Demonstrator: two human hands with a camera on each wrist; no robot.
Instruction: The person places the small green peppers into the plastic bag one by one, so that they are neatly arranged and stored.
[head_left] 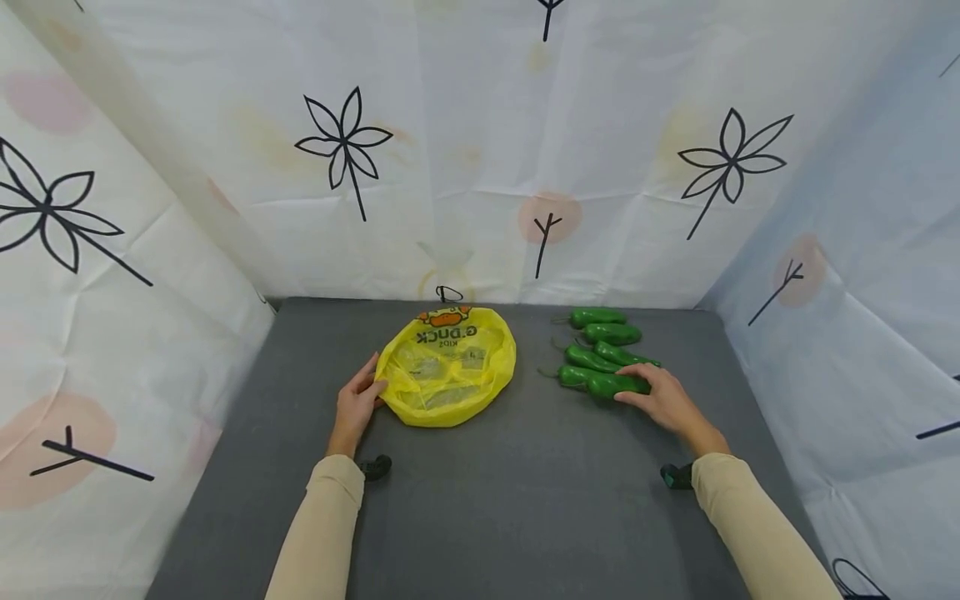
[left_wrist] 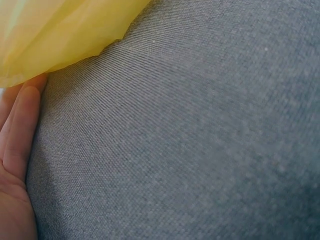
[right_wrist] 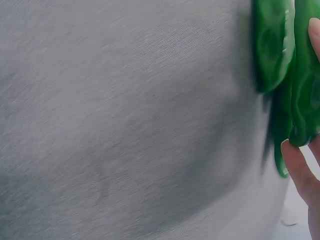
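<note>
A yellow plastic bag (head_left: 497,354) lies on the dark grey table, its mouth opened into a round rim and printed with an orange duck and black letters. My left hand (head_left: 356,408) holds the bag's left edge, thumb above and fingers partly hidden under the plastic; in the left wrist view the fingers (left_wrist: 24,125) reach beneath the yellow film. To the right, my right hand (head_left: 666,404) pinches the blunt end of a green pepper (head_left: 613,385), the nearest of a group. Thumb and fingertips (right_wrist: 295,160) show around that pepper in the right wrist view.
Several other green peppers (head_left: 597,317) lie in a loose column behind the held one, stems pointing left. White cloth walls (head_left: 465,167) with drawn flowers enclose the table (head_left: 495,508) at the back and both sides.
</note>
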